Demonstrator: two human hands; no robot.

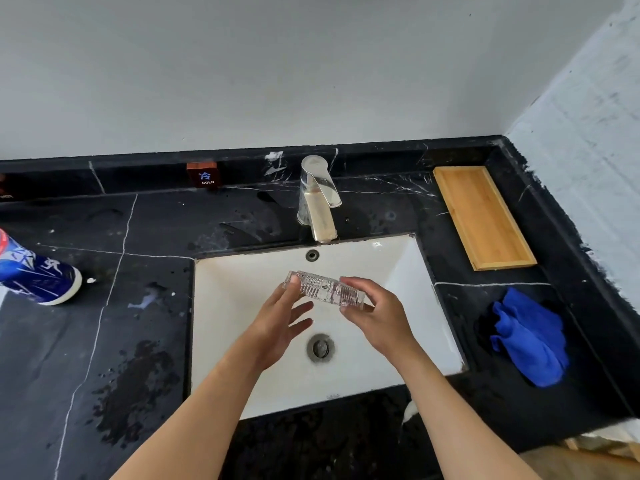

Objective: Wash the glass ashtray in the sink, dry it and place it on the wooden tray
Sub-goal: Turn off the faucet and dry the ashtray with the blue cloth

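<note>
Glass ashtray (pixel 323 289) held up over the white sink (pixel 415 271) by both hands.

Tilted on its edge, above the drain (pixel 320 347) and below the tap (pixel 317 199). Pinched at its right end by the right hand (pixel 375 311); touched at its left end by a fingertip of the left hand (pixel 278 323), other fingers spread wide. Wooden tray (pixel 483 216) on the black counter (pixel 138 323), back right. Blue cloth (pixel 530 337) bunched up just right of the sink. Blue bottle (pixel 36 271) far left.
</note>
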